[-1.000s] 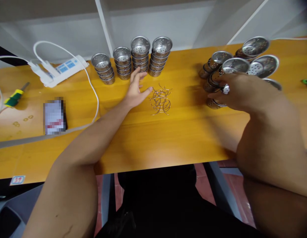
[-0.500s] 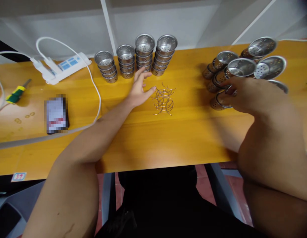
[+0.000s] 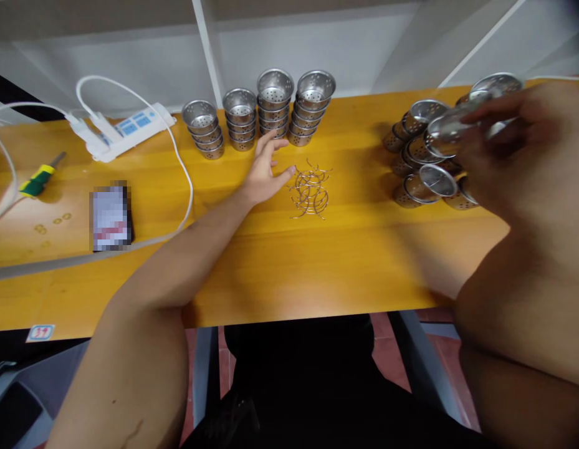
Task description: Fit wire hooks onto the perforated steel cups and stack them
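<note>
The right hand is raised above the table, fingers curled around a perforated metal cup tipped on its side; the picture is blurred here, so the exact grip is hard to read. Just under and beside that hand lies a loose heap of cups, tumbled on their sides as if waiting to be picked from. The left hand rests flat on the yellow table, fingers spread and holding nothing, its fingertips just beside a tangle of wire rings to its right, within easy reach. Just beyond that hand stand four neat stacks of cups, upright and nested. Well off to its left lie a power strip, a screwdriver and a phone.
</note>
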`<act>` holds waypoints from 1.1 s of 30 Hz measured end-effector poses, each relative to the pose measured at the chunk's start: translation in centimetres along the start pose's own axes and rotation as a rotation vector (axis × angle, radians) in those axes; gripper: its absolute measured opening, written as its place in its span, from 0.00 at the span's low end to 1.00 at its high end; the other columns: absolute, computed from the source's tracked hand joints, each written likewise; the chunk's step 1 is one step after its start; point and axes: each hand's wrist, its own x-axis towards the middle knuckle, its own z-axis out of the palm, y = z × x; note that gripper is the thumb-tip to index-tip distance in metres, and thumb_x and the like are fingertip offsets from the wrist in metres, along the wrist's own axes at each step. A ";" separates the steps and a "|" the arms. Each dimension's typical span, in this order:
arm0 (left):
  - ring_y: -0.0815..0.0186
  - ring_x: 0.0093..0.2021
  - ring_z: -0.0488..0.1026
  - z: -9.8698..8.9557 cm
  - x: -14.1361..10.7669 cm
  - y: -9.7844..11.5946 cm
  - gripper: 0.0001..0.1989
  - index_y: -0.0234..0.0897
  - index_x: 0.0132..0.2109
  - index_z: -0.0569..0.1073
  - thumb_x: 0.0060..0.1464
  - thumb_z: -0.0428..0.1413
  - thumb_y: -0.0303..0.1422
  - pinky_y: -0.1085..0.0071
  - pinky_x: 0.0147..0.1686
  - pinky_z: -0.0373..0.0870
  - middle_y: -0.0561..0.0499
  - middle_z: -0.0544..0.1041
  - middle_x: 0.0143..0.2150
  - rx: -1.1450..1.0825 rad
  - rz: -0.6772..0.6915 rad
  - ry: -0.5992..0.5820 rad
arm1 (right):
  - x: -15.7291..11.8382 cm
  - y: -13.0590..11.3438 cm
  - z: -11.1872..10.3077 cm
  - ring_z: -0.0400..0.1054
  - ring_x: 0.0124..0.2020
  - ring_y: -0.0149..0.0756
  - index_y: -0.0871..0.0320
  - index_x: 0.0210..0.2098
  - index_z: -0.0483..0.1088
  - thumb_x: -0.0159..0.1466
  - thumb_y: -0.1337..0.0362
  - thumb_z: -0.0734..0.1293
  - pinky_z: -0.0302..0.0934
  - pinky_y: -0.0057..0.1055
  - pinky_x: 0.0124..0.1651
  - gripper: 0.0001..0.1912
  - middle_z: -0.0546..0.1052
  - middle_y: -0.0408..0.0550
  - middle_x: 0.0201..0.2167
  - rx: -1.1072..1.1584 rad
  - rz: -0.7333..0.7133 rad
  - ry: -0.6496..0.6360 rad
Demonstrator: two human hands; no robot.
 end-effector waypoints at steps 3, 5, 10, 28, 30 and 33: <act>0.38 0.87 0.76 -0.2 0.0 0.6 0.43 0.60 0.88 0.67 0.80 0.69 0.65 0.38 0.75 0.89 0.36 0.62 0.96 0.000 0.007 -0.004 | 0.1 -2.7 1.5 0.94 0.52 0.57 0.47 0.72 0.84 0.83 0.54 0.70 0.86 0.55 0.60 0.22 0.94 0.61 0.61 0.158 -0.234 0.065; 0.38 0.85 0.78 -0.1 0.0 1.4 0.49 0.61 0.91 0.62 0.77 0.72 0.65 0.37 0.76 0.89 0.35 0.63 0.95 -0.009 0.018 -0.030 | 0.6 -4.6 3.8 0.94 0.59 0.58 0.50 0.74 0.82 0.86 0.57 0.68 0.87 0.56 0.66 0.22 0.93 0.61 0.65 0.262 -0.413 0.000; 0.39 0.83 0.83 0.5 -0.2 2.5 0.60 0.58 0.96 0.50 0.76 0.76 0.61 0.31 0.84 0.84 0.34 0.75 0.86 -0.032 0.101 -0.110 | 2.6 -8.2 11.0 0.90 0.68 0.65 0.47 0.80 0.82 0.89 0.57 0.67 0.86 0.66 0.73 0.25 0.90 0.60 0.73 0.499 -0.645 -0.216; 0.41 0.83 0.82 -0.1 0.7 0.4 0.40 0.48 0.84 0.69 0.78 0.72 0.53 0.39 0.89 0.79 0.37 0.81 0.82 0.029 0.157 -0.058 | 4.0 -10.7 16.9 0.86 0.70 0.67 0.54 0.77 0.85 0.78 0.58 0.71 0.83 0.65 0.76 0.30 0.86 0.66 0.75 0.578 -0.664 -0.303; 0.40 0.85 0.81 -0.1 0.6 0.3 0.40 0.48 0.84 0.70 0.77 0.73 0.53 0.38 0.90 0.78 0.38 0.80 0.82 0.048 0.162 -0.044 | 3.9 -10.8 17.1 0.86 0.65 0.63 0.54 0.72 0.86 0.79 0.57 0.71 0.84 0.62 0.73 0.25 0.87 0.65 0.71 0.599 -0.651 -0.315; 0.40 0.85 0.79 -0.2 0.7 0.2 0.41 0.49 0.85 0.68 0.78 0.71 0.57 0.38 0.91 0.76 0.38 0.79 0.82 0.059 0.185 -0.046 | 3.8 -11.1 17.0 0.84 0.58 0.57 0.50 0.61 0.87 0.85 0.49 0.71 0.84 0.57 0.68 0.17 0.88 0.60 0.61 0.667 -0.619 -0.308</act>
